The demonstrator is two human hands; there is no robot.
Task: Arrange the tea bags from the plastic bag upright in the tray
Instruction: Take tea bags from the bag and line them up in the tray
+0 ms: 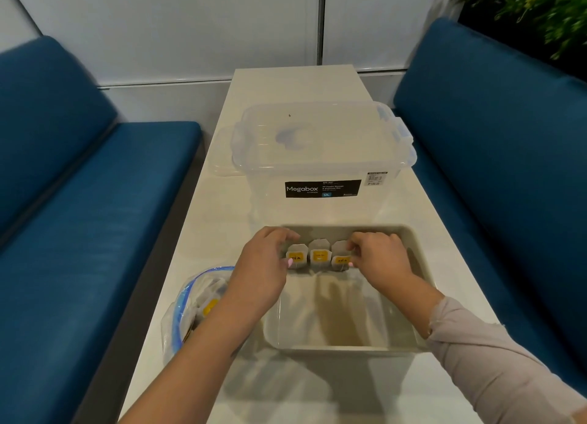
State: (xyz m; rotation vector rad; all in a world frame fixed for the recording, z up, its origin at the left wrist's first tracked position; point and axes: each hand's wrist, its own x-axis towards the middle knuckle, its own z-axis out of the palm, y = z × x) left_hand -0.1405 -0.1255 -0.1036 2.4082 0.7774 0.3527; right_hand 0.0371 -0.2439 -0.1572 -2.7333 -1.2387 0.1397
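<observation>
We take the tray [422, 284] as our landmark. Three tea bags [319, 256] stand upright in a row across its far half, yellow tags facing us. Our left hand [263, 258] curls its fingers over the left end of the row, thumb against the leftmost bag. Our right hand [378, 257] pinches the rightmost bag. Just left of the tray lies the plastic bag [190, 315], more tea bags inside. Beyond the tray stands a clear lidded storage box [320, 156].
</observation>
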